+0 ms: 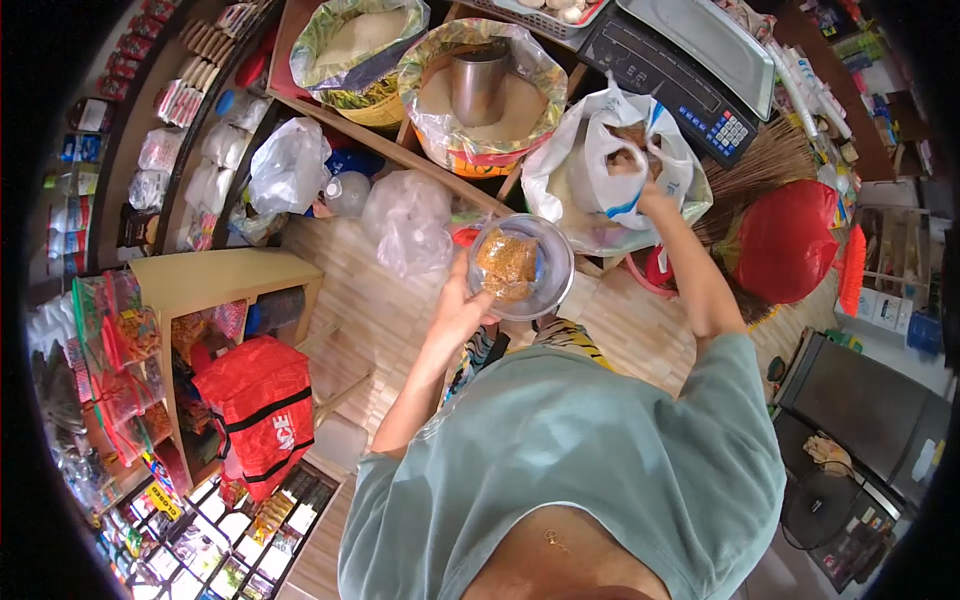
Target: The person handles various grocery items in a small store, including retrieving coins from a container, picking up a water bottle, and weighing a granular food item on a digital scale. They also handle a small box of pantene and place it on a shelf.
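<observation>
My left hand point(463, 304) grips the side of a clear plastic tub point(559, 262), held in front of my body. Inside the tub lies a small clear bag of golden-brown granules point(506, 262). My right hand point(654, 196) is at the opening of a white plastic bag point(611, 176), its fingers partly hidden by the bag's folds. Brown contents point(630, 146) show through the bag's opening. This bag rests on a larger lined sack at the right of the row.
Two open sacks of grain point(364, 37) stand ahead, the nearer holding a metal cylinder point(478, 86). A digital scale point(675, 75) sits ahead right, beside a stick broom point(765, 161) and a red plastic bag point(784, 240). A wooden rail point(420, 161) edges the sacks.
</observation>
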Demonstrator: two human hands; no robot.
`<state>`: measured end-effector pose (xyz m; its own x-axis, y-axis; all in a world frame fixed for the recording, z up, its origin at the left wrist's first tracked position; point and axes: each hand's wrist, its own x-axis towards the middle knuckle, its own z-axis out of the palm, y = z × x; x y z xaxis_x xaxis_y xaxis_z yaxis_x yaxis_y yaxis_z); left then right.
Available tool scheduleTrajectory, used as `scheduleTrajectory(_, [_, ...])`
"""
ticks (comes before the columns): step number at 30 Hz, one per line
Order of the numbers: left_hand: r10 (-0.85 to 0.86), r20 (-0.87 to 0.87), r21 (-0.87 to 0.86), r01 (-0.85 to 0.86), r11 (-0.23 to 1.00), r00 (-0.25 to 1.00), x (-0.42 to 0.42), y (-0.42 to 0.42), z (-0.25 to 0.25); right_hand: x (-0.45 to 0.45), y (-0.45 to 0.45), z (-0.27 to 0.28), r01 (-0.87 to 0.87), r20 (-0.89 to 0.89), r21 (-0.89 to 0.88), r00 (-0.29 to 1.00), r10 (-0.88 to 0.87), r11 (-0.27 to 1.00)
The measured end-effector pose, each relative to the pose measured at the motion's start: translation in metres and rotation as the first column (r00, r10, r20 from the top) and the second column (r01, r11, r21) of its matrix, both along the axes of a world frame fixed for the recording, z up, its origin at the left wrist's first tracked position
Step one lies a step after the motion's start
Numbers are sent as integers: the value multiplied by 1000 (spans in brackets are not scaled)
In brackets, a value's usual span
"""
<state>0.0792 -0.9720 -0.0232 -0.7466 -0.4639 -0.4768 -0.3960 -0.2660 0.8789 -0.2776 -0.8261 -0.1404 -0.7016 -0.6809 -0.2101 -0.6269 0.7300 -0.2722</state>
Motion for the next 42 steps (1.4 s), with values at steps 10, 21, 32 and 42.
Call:
scheduleTrajectory(10, [-77, 2, 28, 77, 997, 997, -4, -4, 1, -25, 24, 96, 327, 520, -172, 831, -197, 929])
scheduleTrajectory(21, [-123, -59, 13, 123, 992, 991, -7, -4, 7, 36, 22, 168, 688, 782, -613, 456, 425, 389])
scheduleTrajectory(32, [-87, -50, 49, 89, 995, 995, -6, -11, 9, 156, -26, 180, 447, 767, -586, 575, 284, 677])
scheduleTrajectory(42, [-16, 2, 46, 16, 999, 1000, 12, -9, 12, -6, -20, 91, 91, 346, -512, 932, 108, 854])
